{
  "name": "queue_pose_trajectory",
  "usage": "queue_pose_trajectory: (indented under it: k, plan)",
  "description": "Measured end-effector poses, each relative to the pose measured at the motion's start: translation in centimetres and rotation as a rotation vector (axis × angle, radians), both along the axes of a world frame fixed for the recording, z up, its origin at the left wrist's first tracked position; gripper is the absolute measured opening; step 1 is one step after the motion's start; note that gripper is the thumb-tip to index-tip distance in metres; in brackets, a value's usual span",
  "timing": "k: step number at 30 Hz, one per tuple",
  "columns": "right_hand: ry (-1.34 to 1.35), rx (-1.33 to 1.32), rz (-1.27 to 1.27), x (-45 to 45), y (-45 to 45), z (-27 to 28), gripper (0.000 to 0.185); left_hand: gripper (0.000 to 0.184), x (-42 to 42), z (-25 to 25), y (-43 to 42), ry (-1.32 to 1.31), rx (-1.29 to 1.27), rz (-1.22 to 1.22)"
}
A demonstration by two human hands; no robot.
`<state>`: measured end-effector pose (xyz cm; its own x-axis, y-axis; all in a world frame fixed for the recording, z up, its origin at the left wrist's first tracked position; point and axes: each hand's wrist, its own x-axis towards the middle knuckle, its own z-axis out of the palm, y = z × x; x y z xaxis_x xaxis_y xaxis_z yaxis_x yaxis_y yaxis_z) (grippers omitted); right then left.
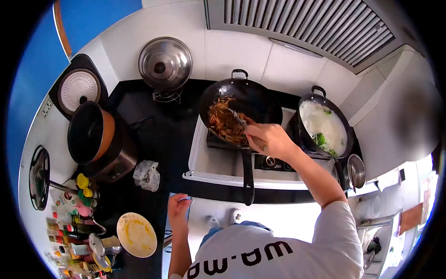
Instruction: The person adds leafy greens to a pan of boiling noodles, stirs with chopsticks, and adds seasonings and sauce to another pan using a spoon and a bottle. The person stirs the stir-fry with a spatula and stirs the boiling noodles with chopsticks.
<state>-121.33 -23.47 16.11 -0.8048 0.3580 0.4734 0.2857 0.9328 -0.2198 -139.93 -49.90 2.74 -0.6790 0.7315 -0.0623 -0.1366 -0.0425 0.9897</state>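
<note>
My right hand [267, 138] is closed around a metal cooking utensil [239, 117], whose tip is down among the food, so its exact kind is unclear. Brownish shredded food [223, 122] lies in the left half of a black wok [260, 104] on the stove. The wok's long handle [248, 179] points toward me, with no hand on it. Near the counter's front edge, away from the wok, my left hand [178, 210] has its fingers curled; a small bit shows at the fingertips, too small to name.
Right of the wok, a second pan [320, 125] holds whitish liquid and green leaves. On the left counter stand a cooker with a tilted pot [90, 132], a crumpled plastic bag [147, 176], a stained plate [136, 235] and several seasoning bottles [76, 228]. A range hood [306, 28] hangs above.
</note>
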Motion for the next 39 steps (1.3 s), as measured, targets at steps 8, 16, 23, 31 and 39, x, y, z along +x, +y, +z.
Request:
queue_pose_trajectory:
  k: [8, 16, 23, 31, 39]
  plan:
    - [-0.035, 0.177, -0.218, -1.4, 5.5, -3.5, 0.013, 0.02, 0.0, 0.0, -0.5, -0.069, -0.035, -0.102]
    - [-0.168, 0.16, -0.113, 1.7, -3.6, -1.7, 0.017, 0.018, 0.9, -2.2, 0.7, -0.08, -0.105, -0.215]
    - [-0.342, 0.19, -0.108, 5.0, -3.7, -4.4, 0.034, 0.016, 6.2, -3.0, 3.1, -0.092, -0.143, -0.564]
    - [-0.189, -0.243, -0.876, 34.0, -3.2, 2.7, 0.029, 0.014, 15.5, -5.3, 4.4, -0.181, -0.231, -0.718]
    - [-0.714, -0.107, -0.86, 54.2, -3.4, -10.4, 0.088, 0.014, 28.4, -6.2, 10.4, -0.116, -0.25, -0.81]
